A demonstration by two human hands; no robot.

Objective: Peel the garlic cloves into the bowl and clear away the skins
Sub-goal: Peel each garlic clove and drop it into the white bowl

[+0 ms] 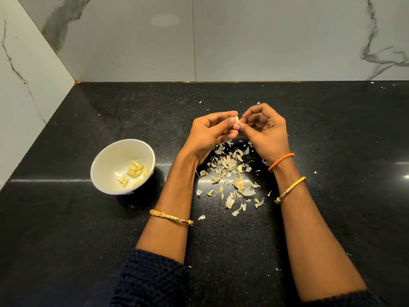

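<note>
Small pale garlic clove pinched between fingertips of left hand and right hand, held above the counter. White round ceramic bowl to the left, tilted, holding a dozen or so peeled yellowish cloves (clustered low on its right side). Papery white-and-tan garlic skins scattered loose beneath and between the wrists.

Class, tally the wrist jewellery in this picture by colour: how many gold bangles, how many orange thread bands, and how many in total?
Gold bangles: 2, one on the left forearm, one on the right forearm
Orange thread bands: 1, on the right wrist
Total: 3
</note>
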